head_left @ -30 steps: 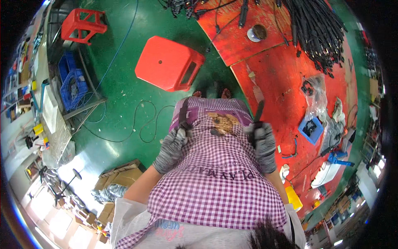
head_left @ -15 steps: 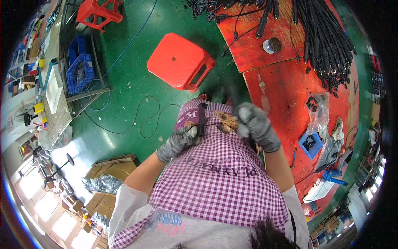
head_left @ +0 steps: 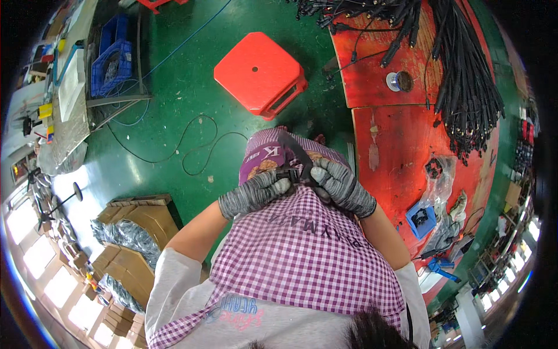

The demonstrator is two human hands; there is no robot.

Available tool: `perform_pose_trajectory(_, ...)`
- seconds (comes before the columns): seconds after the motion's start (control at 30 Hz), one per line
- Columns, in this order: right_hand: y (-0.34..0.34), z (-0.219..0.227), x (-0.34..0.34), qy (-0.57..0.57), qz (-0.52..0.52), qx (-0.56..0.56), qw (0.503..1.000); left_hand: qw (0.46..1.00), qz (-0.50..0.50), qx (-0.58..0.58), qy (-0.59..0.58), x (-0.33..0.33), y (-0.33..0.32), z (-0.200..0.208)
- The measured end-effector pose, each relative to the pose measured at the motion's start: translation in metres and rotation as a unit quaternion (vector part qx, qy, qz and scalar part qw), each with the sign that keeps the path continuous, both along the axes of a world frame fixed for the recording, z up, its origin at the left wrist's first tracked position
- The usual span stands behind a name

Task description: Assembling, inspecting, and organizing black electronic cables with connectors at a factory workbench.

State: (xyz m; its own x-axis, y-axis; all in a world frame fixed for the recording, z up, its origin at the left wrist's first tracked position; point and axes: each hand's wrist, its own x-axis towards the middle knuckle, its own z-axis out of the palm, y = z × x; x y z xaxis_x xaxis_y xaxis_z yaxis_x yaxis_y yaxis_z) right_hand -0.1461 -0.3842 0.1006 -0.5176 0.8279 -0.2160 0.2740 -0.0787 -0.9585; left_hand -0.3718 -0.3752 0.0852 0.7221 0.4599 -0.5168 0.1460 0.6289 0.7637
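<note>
Over my lap, my left hand (head_left: pixel 261 192), in a grey knit glove, pinches a small black part (head_left: pixel 287 173) whose kind I cannot make out. Close beside it is my right hand (head_left: pixel 343 185), gloved the same way, its fingers closed on a black strip (head_left: pixel 297 155). This strip is blurred, reaching up and to the left from my fingers and passing near the small part. Whether the two touch is unclear. Beneath both hands lies a purple checked apron (head_left: pixel 302 244) with a printed purple panel.
A red plastic stool (head_left: pixel 258 67) stands ahead on the green floor. The red worktable (head_left: pixel 395 151) to my right carries bundled black cables (head_left: pixel 465 99), a small spool (head_left: pixel 400 81), and a blue bin (head_left: pixel 421 219). Cardboard boxes (head_left: pixel 131 267) sit on my left.
My right hand has come left and down, close to my left hand, and the black strip now lies across between them. The whole view has shifted slightly.
</note>
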Motion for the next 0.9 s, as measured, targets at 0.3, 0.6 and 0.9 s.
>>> perform_pose_trajectory(0.3, 0.010, -0.002, -0.024, 0.046, -0.094, -0.311, 0.945, 0.989, -0.066, 0.131, 0.024, -0.001, -0.003, 0.001)
perform_pose_trajectory(0.6, 0.011, -0.035, -0.012, 0.178, -0.087, -0.555, 0.808, 0.951, -0.007, 0.201, 0.236, 0.011, -0.015, 0.015)
perform_pose_trajectory(0.9, 0.006, -0.035, -0.018, 0.201, -0.107, -0.523, 0.822, 0.932, 0.345, -0.101, 0.044, 0.019, -0.038, -0.044)
